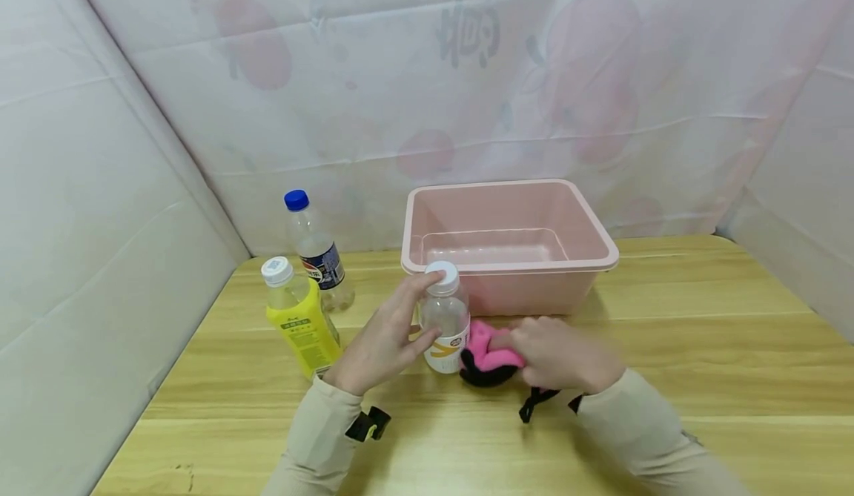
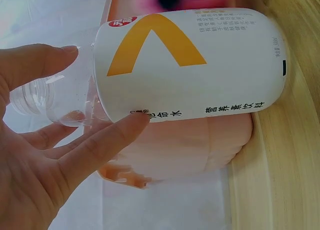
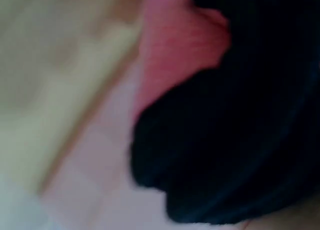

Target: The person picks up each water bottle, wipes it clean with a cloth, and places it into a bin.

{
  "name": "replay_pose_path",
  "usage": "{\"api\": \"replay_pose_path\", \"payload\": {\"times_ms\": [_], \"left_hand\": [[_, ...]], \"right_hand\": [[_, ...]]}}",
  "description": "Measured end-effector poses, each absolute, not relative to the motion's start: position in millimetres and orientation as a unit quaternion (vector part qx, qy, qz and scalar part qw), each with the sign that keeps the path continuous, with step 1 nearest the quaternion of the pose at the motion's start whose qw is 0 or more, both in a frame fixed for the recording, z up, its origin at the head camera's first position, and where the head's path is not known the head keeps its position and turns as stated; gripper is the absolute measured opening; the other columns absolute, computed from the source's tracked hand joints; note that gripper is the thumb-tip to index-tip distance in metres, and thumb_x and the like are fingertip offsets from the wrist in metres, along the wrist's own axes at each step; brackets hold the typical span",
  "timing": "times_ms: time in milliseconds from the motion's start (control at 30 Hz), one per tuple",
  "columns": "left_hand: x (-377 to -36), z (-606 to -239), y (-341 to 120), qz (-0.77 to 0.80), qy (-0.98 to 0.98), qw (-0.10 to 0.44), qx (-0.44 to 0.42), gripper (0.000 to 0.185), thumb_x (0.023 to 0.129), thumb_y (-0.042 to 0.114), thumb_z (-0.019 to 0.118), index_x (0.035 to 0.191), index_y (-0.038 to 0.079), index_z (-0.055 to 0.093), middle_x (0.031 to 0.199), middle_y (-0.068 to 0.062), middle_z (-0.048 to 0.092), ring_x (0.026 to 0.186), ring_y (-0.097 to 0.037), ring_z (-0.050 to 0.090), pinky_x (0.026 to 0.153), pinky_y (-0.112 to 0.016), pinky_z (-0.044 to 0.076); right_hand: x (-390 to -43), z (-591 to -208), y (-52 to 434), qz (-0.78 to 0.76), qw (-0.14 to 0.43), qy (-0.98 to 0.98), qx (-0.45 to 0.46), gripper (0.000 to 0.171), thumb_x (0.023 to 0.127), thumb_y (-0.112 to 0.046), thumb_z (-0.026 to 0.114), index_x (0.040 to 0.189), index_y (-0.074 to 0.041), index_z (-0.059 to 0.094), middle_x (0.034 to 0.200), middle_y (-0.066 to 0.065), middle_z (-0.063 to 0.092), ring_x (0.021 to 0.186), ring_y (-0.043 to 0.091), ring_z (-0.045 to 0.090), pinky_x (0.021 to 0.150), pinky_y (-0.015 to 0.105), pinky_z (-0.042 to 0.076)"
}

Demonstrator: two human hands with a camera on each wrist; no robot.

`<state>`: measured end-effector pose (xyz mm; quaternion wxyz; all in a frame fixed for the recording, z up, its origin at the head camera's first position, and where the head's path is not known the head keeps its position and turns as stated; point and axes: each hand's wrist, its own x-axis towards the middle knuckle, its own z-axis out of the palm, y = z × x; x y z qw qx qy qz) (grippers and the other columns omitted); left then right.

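Note:
A small clear bottle (image 1: 446, 323) with a white cap and a white label with an orange mark stands on the wooden table (image 1: 700, 348) in front of a pink basin (image 1: 510, 244). My left hand (image 1: 408, 316) touches it with straight fingers, the index finger by the cap and the thumb on the body. The left wrist view shows the bottle (image 2: 190, 64) close up with my left hand (image 2: 80, 145) spread against it. Just right of the bottle, my right hand (image 1: 534, 348) grips a pink and black cloth (image 1: 485, 362). That cloth (image 3: 225, 140) fills the blurred right wrist view.
A yellow bottle (image 1: 302, 319) with a white cap and a clear bottle (image 1: 316, 253) with a blue cap stand to the left. White sheeting (image 1: 100, 207) walls the table on three sides. Bare wood lies to the right of the basin.

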<state>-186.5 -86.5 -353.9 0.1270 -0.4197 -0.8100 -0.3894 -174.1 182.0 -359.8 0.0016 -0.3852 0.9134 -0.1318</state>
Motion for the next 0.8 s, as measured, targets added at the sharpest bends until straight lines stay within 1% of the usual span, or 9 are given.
{"api": "replay_pose_path", "payload": {"times_ms": [100,233,400,567,733,800], "left_hand": [[-187,-353,-87,-0.388,-0.81,0.127,-0.42,0.076,0.085,-0.011,0.075,0.148,0.004,0.035,0.141,-0.02,0.048,0.126,-0.036,0.055,0.074,-0.026,0.061],[-186,-354,-87,-0.388,-0.81,0.13,-0.42,0.077,0.084,-0.011,0.075,0.148,0.005,0.035,0.14,-0.02,0.048,0.126,-0.036,0.055,0.074,-0.028,0.062],[-186,-354,-86,-0.387,-0.809,0.132,-0.422,0.078,0.084,-0.011,0.076,0.148,0.005,0.034,0.14,-0.02,0.048,0.125,-0.036,0.055,0.074,-0.028,0.062],[-186,-353,-86,-0.387,-0.808,0.133,-0.424,0.077,0.085,-0.01,0.075,0.148,0.005,0.034,0.14,-0.019,0.048,0.124,-0.035,0.055,0.075,-0.029,0.062],[-186,-353,-86,-0.386,-0.809,0.13,-0.424,0.078,0.084,-0.011,0.075,0.148,0.005,0.034,0.14,-0.02,0.048,0.125,-0.036,0.055,0.075,-0.03,0.062],[-186,-353,-86,-0.385,-0.81,0.129,-0.423,0.078,0.084,-0.011,0.076,0.148,0.005,0.034,0.14,-0.019,0.048,0.125,-0.036,0.055,0.075,-0.031,0.062]], "right_hand": [[-174,-368,177,-0.113,0.024,0.915,-0.387,0.034,0.068,0.005,0.072,0.084,-0.023,0.064,0.078,-0.008,0.056,0.068,0.011,0.053,0.057,0.032,0.049],[-174,-370,175,-0.11,0.017,0.917,-0.383,0.035,0.067,0.006,0.072,0.08,-0.024,0.062,0.074,-0.01,0.051,0.065,0.009,0.049,0.056,0.031,0.045],[-175,-366,177,-0.116,-0.003,0.913,-0.391,0.035,0.067,0.004,0.074,0.083,-0.026,0.064,0.074,-0.011,0.053,0.063,0.008,0.05,0.053,0.029,0.044],[-174,-355,182,-0.132,-0.066,0.911,-0.384,0.04,0.067,0.005,0.073,0.094,-0.025,0.068,0.076,-0.009,0.053,0.06,0.009,0.048,0.049,0.027,0.041],[-175,-346,189,-0.174,-0.159,0.887,-0.398,0.052,0.066,0.009,0.073,0.109,-0.02,0.072,0.08,-0.007,0.054,0.059,0.006,0.043,0.048,0.022,0.038],[-175,-344,191,-0.187,-0.203,0.872,-0.405,0.054,0.065,0.008,0.075,0.112,-0.017,0.072,0.083,-0.006,0.057,0.06,0.006,0.044,0.048,0.021,0.04]]}}
